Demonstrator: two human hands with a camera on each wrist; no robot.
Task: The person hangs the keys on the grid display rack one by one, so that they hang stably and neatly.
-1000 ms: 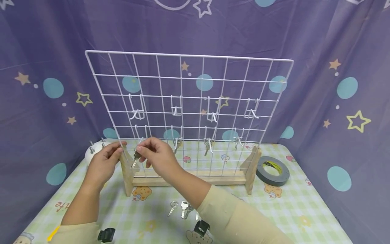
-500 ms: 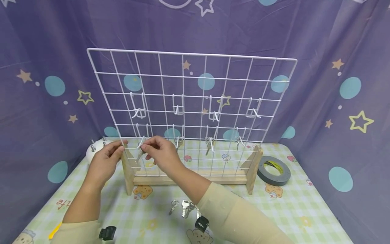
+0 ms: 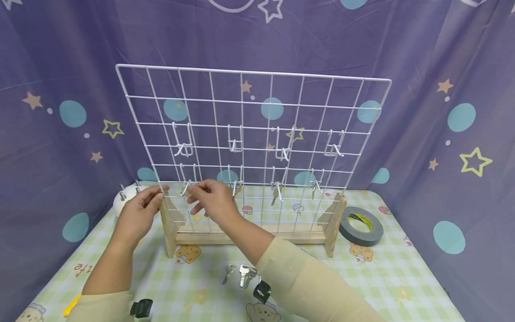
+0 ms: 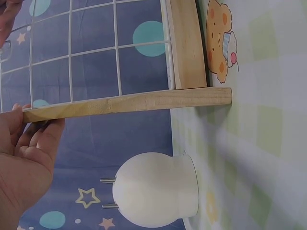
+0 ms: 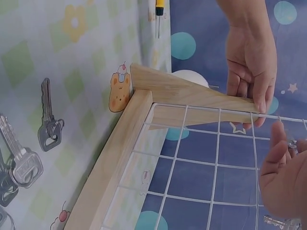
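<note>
My left hand (image 3: 138,214) grips the upper end of the left wooden leg (image 4: 124,103) of a white wire grid rack (image 3: 257,105), with thumb and fingers on either side. My right hand (image 3: 215,201) is at the lower-left hook (image 3: 186,188), thumb and index fingertips by its tip. In the right wrist view, a bit of shiny metal, part of a key (image 5: 291,143), shows between the fingers of that hand; the rest is hidden. Keys hang on the other lower hooks, one of them a key (image 3: 275,195) right of centre. The upper hooks (image 3: 283,153) carry nothing.
Several loose keys (image 3: 244,273) lie on the checked tablecloth (image 3: 193,286) in front of the rack. A roll of grey tape (image 3: 364,236) sits to the right. Behind the left hand stands a white rounded object (image 4: 153,191) with metal pins. A yellow-handled screwdriver (image 5: 159,7) lies at the left.
The key in my right hand has moved up to the lower-left hook, and its blade has gone out of sight in the head view. My left hand stays on the rack.
</note>
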